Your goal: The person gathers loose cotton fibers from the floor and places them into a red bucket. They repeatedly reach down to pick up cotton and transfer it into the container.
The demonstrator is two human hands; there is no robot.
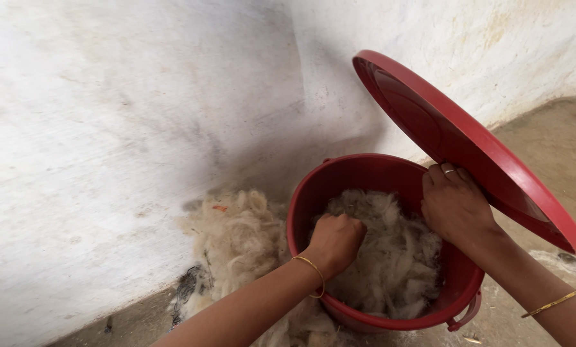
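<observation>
A round red plastic bucket stands on the floor by a whitewashed wall, filled with pale raw wool. My left hand is pushed down into the wool with its fingers closed on a clump of the fibres. A thin gold bangle sits on that wrist. My right hand grips the edge of the round red lid, holding it tilted up above the right side of the bucket. There is a ring on one finger and a bangle further up the arm.
A loose heap of the same wool lies on the floor left of the bucket, against the white wall. Some dark scraps lie at its lower edge. A bare earthen floor stretches to the right.
</observation>
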